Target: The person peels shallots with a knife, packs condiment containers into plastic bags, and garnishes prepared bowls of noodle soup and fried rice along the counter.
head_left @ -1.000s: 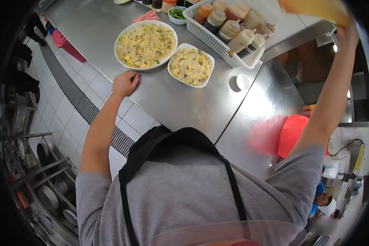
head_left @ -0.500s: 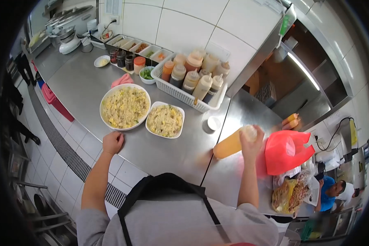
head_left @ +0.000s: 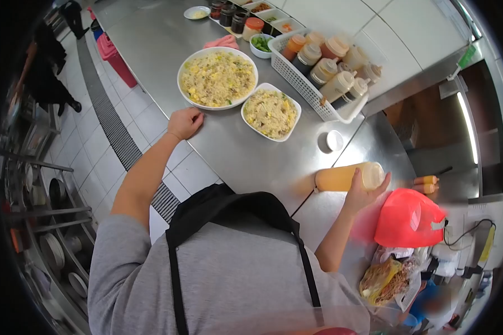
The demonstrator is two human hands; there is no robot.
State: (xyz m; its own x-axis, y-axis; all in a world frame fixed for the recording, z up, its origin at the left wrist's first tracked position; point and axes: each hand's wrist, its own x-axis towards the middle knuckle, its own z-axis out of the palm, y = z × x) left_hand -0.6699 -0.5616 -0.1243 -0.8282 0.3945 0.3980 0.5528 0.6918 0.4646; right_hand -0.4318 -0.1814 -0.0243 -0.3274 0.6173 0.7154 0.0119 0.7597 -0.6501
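My right hand (head_left: 368, 191) grips one end of a clear plastic bottle (head_left: 341, 177) of yellow-orange sauce, which appears tipped on its side above the counter. My left hand (head_left: 185, 123) is curled into a fist at the counter's front edge, with nothing visible in it. Just beyond that fist sits a large white round bowl of fried rice (head_left: 217, 78). Right of it is a smaller, squarish white bowl of fried rice (head_left: 270, 111). Between this bowl and the bottle stands a small white cup (head_left: 334, 140).
A white basket (head_left: 302, 82) of squeeze bottles stands by the wall, beside a bowl of chopped greens (head_left: 260, 43) and sauce jars (head_left: 239, 23). Right of the bottle are a red plastic bag (head_left: 409, 218) and bagged food (head_left: 383, 281). A pink cloth (head_left: 222, 42) lies behind the large bowl.
The view has turned, so the counter items appear shifted right and the bowls higher. The bottle has gone from slanted to nearly level, with my right hand now lower around its end.
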